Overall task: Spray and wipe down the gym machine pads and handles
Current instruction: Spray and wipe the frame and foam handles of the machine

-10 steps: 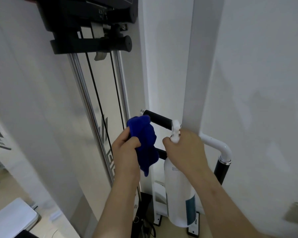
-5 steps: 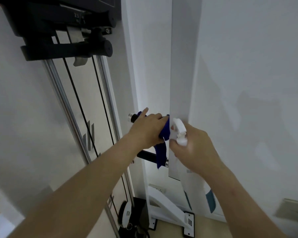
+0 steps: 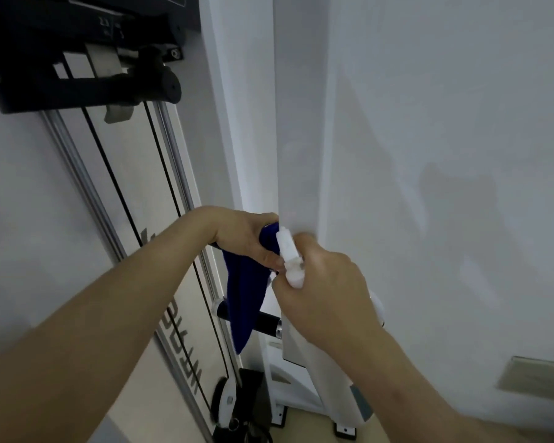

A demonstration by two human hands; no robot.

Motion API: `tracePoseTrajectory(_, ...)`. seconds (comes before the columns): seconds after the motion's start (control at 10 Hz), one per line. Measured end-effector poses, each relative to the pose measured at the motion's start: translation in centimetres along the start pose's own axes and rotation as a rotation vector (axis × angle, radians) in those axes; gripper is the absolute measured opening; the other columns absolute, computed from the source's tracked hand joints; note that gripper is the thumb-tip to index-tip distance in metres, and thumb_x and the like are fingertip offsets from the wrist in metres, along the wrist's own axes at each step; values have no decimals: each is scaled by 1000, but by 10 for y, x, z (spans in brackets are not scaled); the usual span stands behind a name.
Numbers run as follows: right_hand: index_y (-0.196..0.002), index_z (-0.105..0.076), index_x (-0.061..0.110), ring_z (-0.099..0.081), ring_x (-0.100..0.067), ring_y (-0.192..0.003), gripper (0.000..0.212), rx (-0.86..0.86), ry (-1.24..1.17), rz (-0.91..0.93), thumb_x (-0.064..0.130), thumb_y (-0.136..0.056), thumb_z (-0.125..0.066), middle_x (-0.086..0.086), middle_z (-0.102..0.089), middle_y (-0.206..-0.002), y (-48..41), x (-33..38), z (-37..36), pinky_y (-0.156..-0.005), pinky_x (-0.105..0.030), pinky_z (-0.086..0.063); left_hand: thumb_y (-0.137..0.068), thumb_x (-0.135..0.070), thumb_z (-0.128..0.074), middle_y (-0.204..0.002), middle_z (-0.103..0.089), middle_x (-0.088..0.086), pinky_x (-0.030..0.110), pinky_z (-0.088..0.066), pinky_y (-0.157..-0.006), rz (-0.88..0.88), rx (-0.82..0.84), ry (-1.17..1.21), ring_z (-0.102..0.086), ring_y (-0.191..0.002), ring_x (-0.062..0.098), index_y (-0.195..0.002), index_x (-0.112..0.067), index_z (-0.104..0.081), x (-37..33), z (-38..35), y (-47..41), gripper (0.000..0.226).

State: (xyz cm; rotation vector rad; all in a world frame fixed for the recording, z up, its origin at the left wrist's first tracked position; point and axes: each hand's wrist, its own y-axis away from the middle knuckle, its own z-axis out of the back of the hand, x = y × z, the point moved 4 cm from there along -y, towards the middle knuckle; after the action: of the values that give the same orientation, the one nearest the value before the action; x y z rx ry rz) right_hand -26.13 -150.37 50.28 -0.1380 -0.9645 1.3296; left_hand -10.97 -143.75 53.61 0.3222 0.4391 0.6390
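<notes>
My left hand (image 3: 243,235) grips a blue cloth (image 3: 245,302) wrapped over the upper black handle of the white gym machine, which the hand and cloth hide. The cloth's loose end hangs down across a lower black handle (image 3: 266,321). My right hand (image 3: 320,292) grips the neck of a white spray bottle (image 3: 336,394). Its white nozzle (image 3: 287,251) points up beside the cloth, close to my left fingers. The bottle's body hangs down under my right wrist.
A white upright post (image 3: 298,123) of the machine rises just behind both hands. Chrome guide rods and black cables (image 3: 160,174) run down at left under a black weight stack with a black grip (image 3: 160,84). White base feet (image 3: 288,388) stand on the floor.
My left hand has slid the cloth right along the upper handle toward the post. The cloth's tail now hangs lower. My right hand stays on the bottle beside it.
</notes>
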Motion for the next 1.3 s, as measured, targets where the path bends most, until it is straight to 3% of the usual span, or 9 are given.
tracePoseTrajectory(0.1, -80, -39, 24, -43, -13, -46, 19, 8, -32, 9, 14, -81, -56, 8, -44, -54, -1, 7, -1, -45, -26, -31, -41, -79, -68, -124, -57, 0, 38, -46, -102, 75, -91, -34, -56, -114, 21, -140, -33, -17, 7, -2, 4, 121)
tracePoseTrajectory(0.3, -90, -49, 20, -54, -16, -61, 10, 13, -84, 3, 17, -83, -56, 4, -58, -72, -3, 12, -8, -55, -26, -44, -79, -33, -74, -82, -57, -2, 38, -54, -78, 75, -354, -274, -59, -83, 23, -107, -33, -19, 6, -17, 11, 62)
tracePoseTrajectory(0.4, -115, -58, 18, -56, -12, -73, 32, 11, -66, 32, 23, -83, -58, 4, -61, -90, -6, 17, -18, -63, -27, -45, -81, -16, -62, -76, -65, 14, 45, -59, -62, -263, -1018, -423, -68, -72, 34, -108, -24, -41, -6, -31, 28, 35)
tracePoseTrajectory(0.5, -120, -58, 15, -48, -10, -74, 38, -31, -46, 79, 20, -83, -61, 1, -63, -100, -13, 23, -16, -64, -25, -38, -87, 7, -57, -121, -58, 31, 51, -46, -97, -66, -1031, -121, -56, -114, 44, -125, 10, -52, -3, -41, 29, 38)
tracePoseTrajectory(0.6, -120, -57, 14, -58, -17, -78, 36, -26, 25, 99, 19, -84, -60, -1, -63, -107, -22, 25, -11, -64, -26, -35, -84, -4, -50, -124, -56, 34, 54, -43, -99, -32, -1001, 198, -53, -117, 46, -121, 14, -54, 2, -47, 17, 40)
tracePoseTrajectory(0.7, -121, -55, 14, -66, -25, -77, 38, 12, 233, 119, 20, -84, -60, 2, -66, -107, -26, 20, -11, -55, -27, -29, -86, -5, -56, -119, -61, 24, 45, -44, -98, -46, -933, 143, -56, -114, 39, -94, -26, -57, 2, -37, 10, 23)
tracePoseTrajectory(0.9, -126, -45, 19, -52, -22, -75, 38, 164, 427, 166, 25, -90, -53, 4, -60, -116, -31, 18, -10, -61, -29, -31, -84, -46, -61, -104, -62, 1, 49, -29, -109, 138, -693, -576, -57, -107, 25, -124, -26, -49, 31, -12, -4, 46)
tracePoseTrajectory(1.1, -122, -47, 19, -44, -18, -73, 35, 225, 357, 126, 24, -88, -53, 7, -53, -100, -27, 10, -11, -63, -29, -33, -82, -15, -68, -97, -59, -2, 29, -43, -66, 199, -815, 1, -57, -86, 17, -123, -26, -49, 67, -3, -16, 46)
tracePoseTrajectory(1.3, -112, -51, 17, -39, -10, -58, 24, 184, 217, 133, 22, -88, -51, 11, -40, -74, -24, 3, -7, -55, -24, -29, -71, 22, -43, -109, -63, 9, 40, -53, -81, 175, -1022, 1383, -58, -101, 28, -120, -16, -58, 78, -34, -9, 64)
